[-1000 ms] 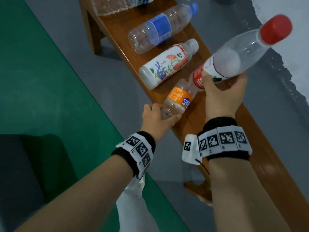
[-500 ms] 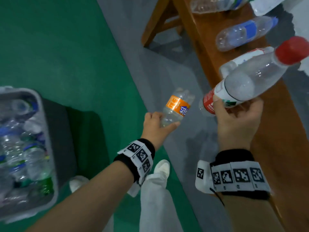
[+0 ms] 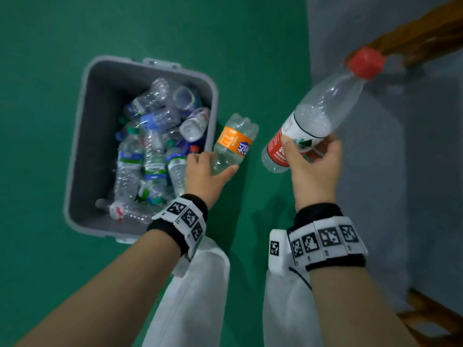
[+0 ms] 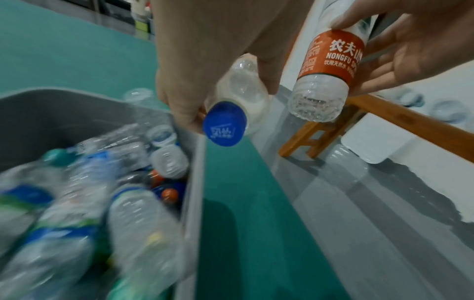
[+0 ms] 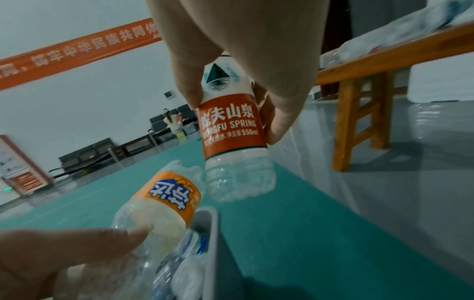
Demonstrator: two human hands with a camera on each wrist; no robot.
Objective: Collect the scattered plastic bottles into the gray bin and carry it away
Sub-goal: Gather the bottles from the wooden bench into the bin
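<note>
My left hand (image 3: 208, 171) grips a small clear bottle with an orange label (image 3: 234, 141) near its blue cap (image 4: 225, 123), held just beside the right rim of the gray bin (image 3: 82, 116). The bin stands on the green floor and holds several empty plastic bottles (image 3: 152, 146). My right hand (image 3: 310, 166) holds a larger clear bottle with a red label and red cap (image 3: 318, 108) to the right of the bin, its base (image 5: 238, 178) pointing down-left. In the right wrist view the orange-label bottle (image 5: 166, 201) sits above the bin's rim (image 5: 205, 223).
A wooden bench (image 4: 384, 113) stands to the right on the gray floor (image 3: 375, 171), with more bottles lying on it (image 5: 400, 30). My white trouser legs (image 3: 200, 296) are below my hands. Green floor (image 3: 225, 33) surrounds the bin.
I turned left from the bench; both hands carried their bottles from over the bench to beside the bin, which has come fully into view.
</note>
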